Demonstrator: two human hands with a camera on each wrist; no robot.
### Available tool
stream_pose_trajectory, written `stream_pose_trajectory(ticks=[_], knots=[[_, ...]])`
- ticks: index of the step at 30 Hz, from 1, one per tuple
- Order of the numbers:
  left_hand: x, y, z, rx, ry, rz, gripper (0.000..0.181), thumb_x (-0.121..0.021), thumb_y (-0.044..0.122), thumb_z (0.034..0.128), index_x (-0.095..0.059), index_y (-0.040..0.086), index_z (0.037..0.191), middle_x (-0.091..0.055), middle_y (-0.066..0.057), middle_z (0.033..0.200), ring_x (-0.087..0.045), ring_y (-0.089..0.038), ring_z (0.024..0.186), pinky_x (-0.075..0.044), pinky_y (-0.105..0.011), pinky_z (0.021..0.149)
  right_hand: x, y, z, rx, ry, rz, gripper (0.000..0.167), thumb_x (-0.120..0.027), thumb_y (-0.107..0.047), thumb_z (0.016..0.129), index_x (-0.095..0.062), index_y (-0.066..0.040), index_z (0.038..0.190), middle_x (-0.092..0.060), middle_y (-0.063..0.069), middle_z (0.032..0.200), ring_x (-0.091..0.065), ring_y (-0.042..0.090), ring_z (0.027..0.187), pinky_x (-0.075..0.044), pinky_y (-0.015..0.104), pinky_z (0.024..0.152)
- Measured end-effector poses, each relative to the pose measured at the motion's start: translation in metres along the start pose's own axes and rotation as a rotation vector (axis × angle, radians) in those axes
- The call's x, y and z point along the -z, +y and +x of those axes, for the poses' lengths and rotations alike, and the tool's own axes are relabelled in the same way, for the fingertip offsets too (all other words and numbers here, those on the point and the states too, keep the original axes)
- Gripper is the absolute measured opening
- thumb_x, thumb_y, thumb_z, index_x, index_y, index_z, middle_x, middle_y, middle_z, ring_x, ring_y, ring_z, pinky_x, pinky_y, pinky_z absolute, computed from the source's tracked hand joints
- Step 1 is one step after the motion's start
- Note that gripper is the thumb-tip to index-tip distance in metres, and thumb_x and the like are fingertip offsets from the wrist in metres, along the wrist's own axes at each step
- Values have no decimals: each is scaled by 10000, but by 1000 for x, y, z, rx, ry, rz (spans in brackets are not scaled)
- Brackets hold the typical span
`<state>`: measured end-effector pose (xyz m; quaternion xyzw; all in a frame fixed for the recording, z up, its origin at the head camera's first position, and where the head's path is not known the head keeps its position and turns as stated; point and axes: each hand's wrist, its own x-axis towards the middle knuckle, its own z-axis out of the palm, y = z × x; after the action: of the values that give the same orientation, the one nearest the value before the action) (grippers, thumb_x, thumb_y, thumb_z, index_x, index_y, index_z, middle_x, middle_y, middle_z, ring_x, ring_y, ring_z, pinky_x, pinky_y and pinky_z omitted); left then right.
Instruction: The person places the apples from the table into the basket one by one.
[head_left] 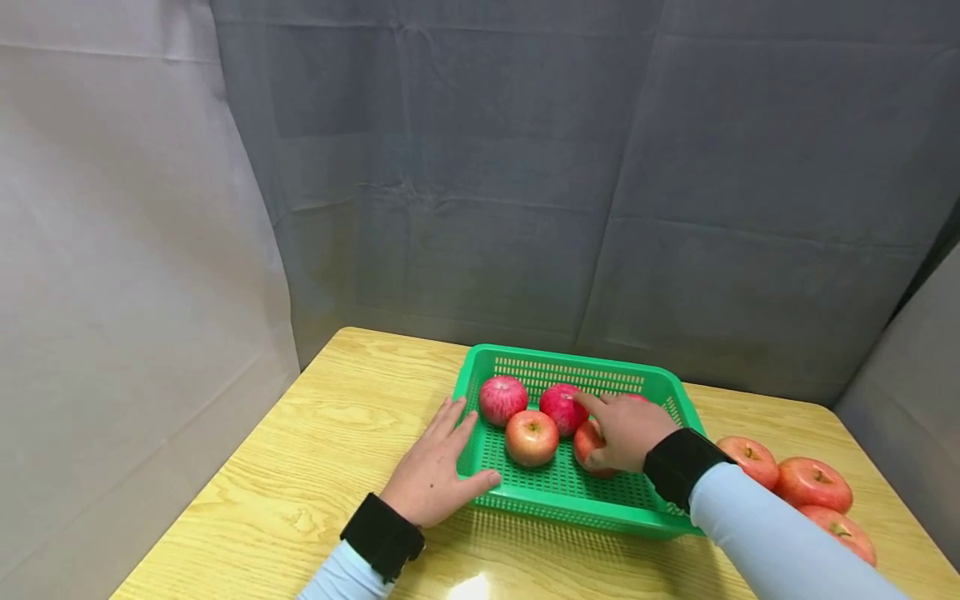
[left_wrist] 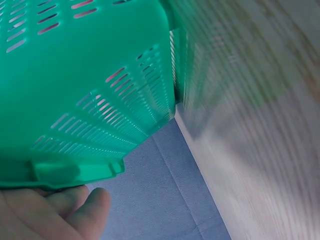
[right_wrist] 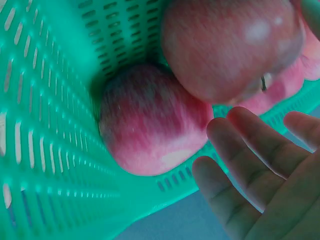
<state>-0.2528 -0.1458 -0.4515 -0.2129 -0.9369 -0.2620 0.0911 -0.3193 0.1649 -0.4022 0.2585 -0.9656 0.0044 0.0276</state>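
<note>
A green plastic basket (head_left: 585,514) with slotted walls stands on the table and holds several apples. My left hand (head_left: 435,475) lies against its left rim with fingers spread; in the left wrist view, fingertips (left_wrist: 95,212) touch the underside of the rim. Inside the basket, my right hand (head_left: 633,433) reaches over a red apple (head_left: 587,442), partly covering it. Its fingers (right_wrist: 240,155) look extended and apart in the right wrist view, close beside an apple (right_wrist: 230,50). A darker apple (right_wrist: 155,125) sits near the basket's corner. Further left are a paler apple (head_left: 532,438) and two deep-red ones.
Several more apples (head_left: 813,483) are grouped on the wooden table (head_left: 300,467) to the right of the basket, partly behind my right forearm. A grey cloth (head_left: 480,183) hangs along the back edge, with pale cloth (head_left: 127,292) at the left side.
</note>
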Motion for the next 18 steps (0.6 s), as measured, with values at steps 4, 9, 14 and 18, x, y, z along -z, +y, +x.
stream_pose_trajectory(ticks=[4, 9, 14, 18], knots=[[-1, -1, 1, -2, -4, -2, 976, -535, 739, 893, -372, 49, 1564, -216, -98, 1665, -79, -257, 1547, -301, -506, 1160, 7, 8, -5, -19, -1, 8, 800, -834, -335, 767, -518, -114, 1468, -650, 50, 1028, -622, 281, 901, -523, 409, 643], [0, -3, 1, -3, 1, -3, 977, -539, 738, 891, -370, 51, 1565, -213, -101, 1665, -88, -271, 1546, -297, -506, 1162, 15, 21, -13, -59, -13, 15, 741, -818, -337, 795, -549, -92, 1441, -629, 194, 1270, -597, 423, 1135, -558, 535, 789], [0, -7, 1, 0, 9, -8, 983, -526, 751, 890, -377, 49, 1562, -218, -107, 1663, -91, -280, 1545, -308, -519, 1153, 28, 32, -22, -69, 15, 29, 710, -802, -366, 816, -568, -74, 1420, -600, 230, 1325, -592, 438, 1148, -564, 545, 785], [1, -8, 1, 4, 21, -18, 976, -542, 738, 891, -384, 42, 1557, -219, -109, 1663, -84, -267, 1546, -308, -525, 1151, 38, 42, -30, -82, 30, 14, 724, -800, -407, 823, -568, -70, 1420, -600, 234, 1325, -584, 452, 1153, -544, 577, 831]])
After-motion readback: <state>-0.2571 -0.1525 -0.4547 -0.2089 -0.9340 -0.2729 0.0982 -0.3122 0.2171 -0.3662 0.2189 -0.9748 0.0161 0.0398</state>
